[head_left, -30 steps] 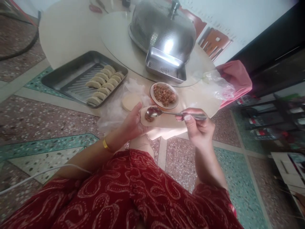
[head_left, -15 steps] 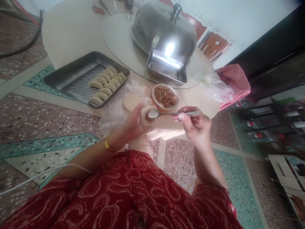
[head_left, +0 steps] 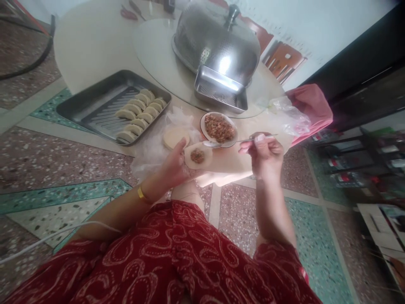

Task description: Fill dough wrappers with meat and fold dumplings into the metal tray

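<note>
Closest to us is our red patterned outfit, and past it our left hand is cupped around a round dough wrapper, thumb at the rim, with a clump of filling in its middle. Our right hand has thumb and fingers pinched on a spoon; its tip's by the wrapper's far edge, can't tell if they're touching. Just beyond we've got more wrappers and a bowl of filling, then a tray with folded dumplings, and farther back a big metal dome.
</note>
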Available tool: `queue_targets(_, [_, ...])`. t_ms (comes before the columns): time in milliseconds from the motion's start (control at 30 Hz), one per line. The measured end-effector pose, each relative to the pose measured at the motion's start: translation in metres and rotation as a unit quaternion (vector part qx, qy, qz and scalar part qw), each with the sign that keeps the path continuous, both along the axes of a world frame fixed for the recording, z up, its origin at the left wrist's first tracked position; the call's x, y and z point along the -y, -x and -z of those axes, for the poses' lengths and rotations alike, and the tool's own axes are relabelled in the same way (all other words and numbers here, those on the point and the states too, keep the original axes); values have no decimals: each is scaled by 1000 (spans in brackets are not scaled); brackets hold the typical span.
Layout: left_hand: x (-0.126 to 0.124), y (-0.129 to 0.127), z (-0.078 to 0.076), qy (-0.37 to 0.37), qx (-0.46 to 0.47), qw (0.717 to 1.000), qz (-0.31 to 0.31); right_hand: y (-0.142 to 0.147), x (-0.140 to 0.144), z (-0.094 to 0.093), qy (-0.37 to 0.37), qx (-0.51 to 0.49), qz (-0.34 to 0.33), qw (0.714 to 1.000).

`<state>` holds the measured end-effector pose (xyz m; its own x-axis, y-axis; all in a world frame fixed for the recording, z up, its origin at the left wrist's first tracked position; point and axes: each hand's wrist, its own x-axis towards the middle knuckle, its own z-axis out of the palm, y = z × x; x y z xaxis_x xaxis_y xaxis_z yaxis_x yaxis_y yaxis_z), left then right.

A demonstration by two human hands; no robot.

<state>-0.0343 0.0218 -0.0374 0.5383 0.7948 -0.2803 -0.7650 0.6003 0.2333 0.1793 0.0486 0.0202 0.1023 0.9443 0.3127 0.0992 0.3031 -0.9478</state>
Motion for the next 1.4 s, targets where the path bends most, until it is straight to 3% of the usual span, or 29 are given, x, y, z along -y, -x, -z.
queue_targets(100, [-2,2,1,16,5,1000,-8,-10,-7,19,-9,-24,66,998])
queue_targets(233, [-2,-1,-6,39,-20,998,-40,-14,-19,64,18,-25,123,992])
queue_targets(367, [-1,-5,-12,47,-49,997,-46,-9,-28,102,27,-5,144,989])
queue_targets(500, [0,-8,-11,52,-45,997,-35,-4,-26,120,29,17,139,990])
queue_targets(633, [1,-14,-10,51,-58,996,-34,-13,-8,122,32,67,123,990])
queue_targets(733, [1,-21,-11,38,-63,997,-22,-37,7,110,9,113,152,982])
queue_targets(800, [0,-27,-12,35,-69,997,-12,-61,9,98,-41,180,207,961])
queue_targets(867, [0,-33,-15,32,-73,997,4,-86,5,86,-95,277,251,923])
queue_targets(933, [0,-39,-17,18,-75,997,22,-108,-6,77,-108,360,249,893])
queue_targets(1033, [-1,-47,-17,7,-75,996,44,-128,-26,75,-85,440,210,869])
queue_targets(1200, [-4,-54,-11,38,-64,996,41,-135,-42,84,-48,489,159,856])
queue_targets(1400, [-6,-55,-11,39,-48,997,46,-135,-43,82,-43,497,160,852])
